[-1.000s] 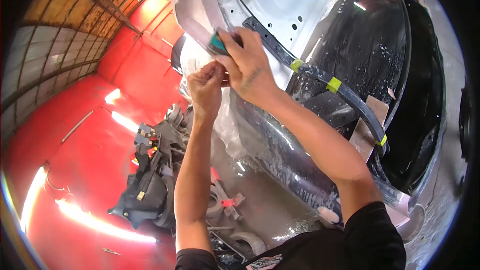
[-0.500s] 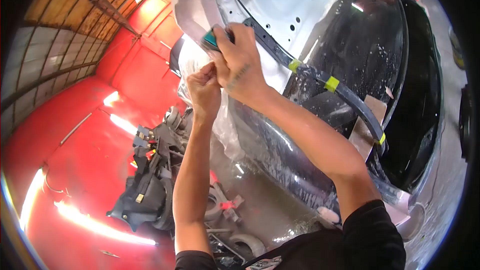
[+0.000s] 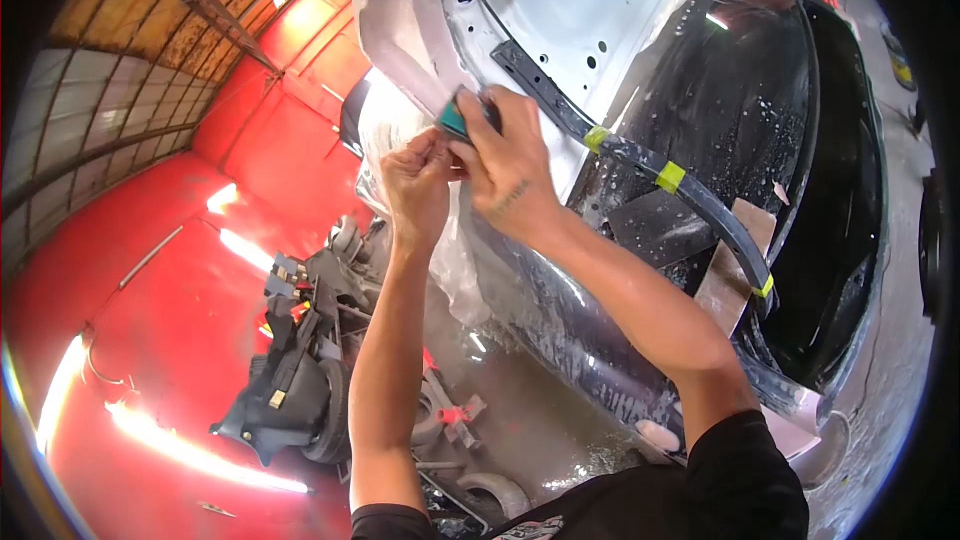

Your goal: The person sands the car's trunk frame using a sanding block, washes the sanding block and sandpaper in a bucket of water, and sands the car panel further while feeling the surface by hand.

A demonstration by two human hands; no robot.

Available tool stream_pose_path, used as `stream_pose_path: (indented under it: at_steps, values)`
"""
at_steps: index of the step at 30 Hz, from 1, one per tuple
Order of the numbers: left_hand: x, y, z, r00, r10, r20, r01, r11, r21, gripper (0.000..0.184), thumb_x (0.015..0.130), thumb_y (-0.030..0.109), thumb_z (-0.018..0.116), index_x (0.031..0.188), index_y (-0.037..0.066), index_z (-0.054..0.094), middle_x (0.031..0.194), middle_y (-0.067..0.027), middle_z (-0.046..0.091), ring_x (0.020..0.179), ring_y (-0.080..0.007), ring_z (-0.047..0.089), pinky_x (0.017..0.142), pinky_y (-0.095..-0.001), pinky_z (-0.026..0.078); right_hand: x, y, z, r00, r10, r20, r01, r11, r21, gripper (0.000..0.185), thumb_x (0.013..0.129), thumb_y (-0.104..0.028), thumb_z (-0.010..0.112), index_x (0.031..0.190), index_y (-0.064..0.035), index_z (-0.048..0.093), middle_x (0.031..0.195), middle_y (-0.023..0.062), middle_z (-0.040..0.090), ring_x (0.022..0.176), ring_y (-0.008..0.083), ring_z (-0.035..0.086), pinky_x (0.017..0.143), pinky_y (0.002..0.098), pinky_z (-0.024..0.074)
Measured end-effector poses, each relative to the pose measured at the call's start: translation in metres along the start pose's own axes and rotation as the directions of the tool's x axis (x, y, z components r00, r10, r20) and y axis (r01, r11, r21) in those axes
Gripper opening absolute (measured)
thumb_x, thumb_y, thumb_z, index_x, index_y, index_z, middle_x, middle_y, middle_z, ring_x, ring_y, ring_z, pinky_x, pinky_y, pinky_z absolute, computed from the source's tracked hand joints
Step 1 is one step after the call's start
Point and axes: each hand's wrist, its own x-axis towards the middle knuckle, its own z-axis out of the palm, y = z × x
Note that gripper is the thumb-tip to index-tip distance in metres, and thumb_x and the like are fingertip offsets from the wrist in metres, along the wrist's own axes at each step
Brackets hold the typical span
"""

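Note:
My right hand (image 3: 517,165) is wrapped round a small teal-and-black sanding block (image 3: 454,122), held against the edge of a grey-white car body panel (image 3: 405,50). Close beside it on the left, my left hand (image 3: 415,185) is closed, its fingers curled by the lower end of that panel. What lies inside the left fingers is hidden. A black trim strip (image 3: 545,90) runs down from the panel, with yellow-green tape (image 3: 670,177) wrapped round it.
A dark, dusty car body (image 3: 700,90) fills the right side. Clear plastic sheeting (image 3: 455,280) hangs below my hands. Removed car parts (image 3: 295,380) are piled on the floor to the left, before a red wall (image 3: 120,320) with lit tubes. A brown board (image 3: 735,260) rests under the strip.
My right hand and the sanding block have moved down and slightly right along the panel edge. My left hand has shifted a little right and down, still closed.

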Motion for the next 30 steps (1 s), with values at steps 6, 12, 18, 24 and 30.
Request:
stream_pose_path:
  at_steps: [6, 12, 18, 24, 30]
  values:
    - [0.002, -0.005, -0.004, 1.000, 0.009, -0.007, -0.009, 1.000, -0.006, 0.027, 0.100, -0.004, 0.057, 0.121, -0.010, 0.072, 0.101, -0.0077, 0.076, 0.086, -0.0116, 0.071, 0.075, -0.0276, 0.059, 0.013, -0.004, 0.006, 0.999, 0.031, 0.012, -0.031, 0.999, 0.037, 0.060, 0.081, -0.001, 0.077, 0.138, 0.0036, 0.058, 0.118, 0.0235, 0.054, 0.106, 0.0436, 0.053, 0.092, 0.0501, 0.0465]
    - [0.003, -0.006, 0.003, 0.998, 0.050, -0.045, -0.048, 0.998, 0.030, 0.020, 0.105, 0.002, 0.058, 0.107, -0.008, 0.074, 0.094, -0.0070, 0.074, 0.079, -0.0121, 0.071, 0.071, -0.0291, 0.062, 0.028, 0.002, 0.012, 0.999, -0.029, -0.024, 0.030, 0.998, 0.048, 0.058, 0.083, -0.003, 0.076, 0.138, 0.0014, 0.059, 0.122, 0.0223, 0.055, 0.106, 0.0427, 0.053, 0.091, 0.0490, 0.0471]
    - [0.001, 0.000, 0.004, 0.999, 0.039, 0.008, -0.038, 0.999, -0.025, 0.023, 0.109, 0.006, 0.056, 0.107, -0.009, 0.074, 0.090, -0.0091, 0.075, 0.078, -0.0158, 0.074, 0.071, -0.0320, 0.064, 0.010, -0.002, -0.019, 0.990, 0.015, 0.137, -0.016, 1.000, 0.009, 0.052, 0.087, -0.004, 0.076, 0.137, 0.0013, 0.065, 0.126, 0.0243, 0.057, 0.108, 0.0433, 0.056, 0.094, 0.0471, 0.0498]
    - [-0.002, 0.003, 0.004, 1.000, -0.018, -0.008, 0.017, 0.998, -0.062, 0.024, 0.099, -0.001, 0.056, 0.113, -0.010, 0.074, 0.095, -0.0084, 0.076, 0.082, -0.0145, 0.072, 0.074, -0.0297, 0.061, 0.011, -0.003, -0.014, 0.998, -0.004, 0.070, 0.001, 0.999, 0.049, 0.053, 0.085, -0.003, 0.076, 0.136, 0.0015, 0.064, 0.124, 0.0248, 0.057, 0.108, 0.0437, 0.056, 0.093, 0.0470, 0.0497]
    - [0.002, -0.004, -0.002, 0.999, 0.008, -0.049, -0.004, 0.996, 0.087, 0.023, 0.095, 0.001, 0.060, 0.110, -0.007, 0.076, 0.095, -0.0041, 0.075, 0.092, -0.0096, 0.068, 0.082, -0.0250, 0.053, 0.043, -0.012, 0.009, 0.999, 0.033, 0.001, -0.033, 0.999, -0.015, 0.052, 0.086, -0.003, 0.075, 0.136, 0.0020, 0.063, 0.122, 0.0254, 0.057, 0.107, 0.0445, 0.055, 0.092, 0.0492, 0.0487]
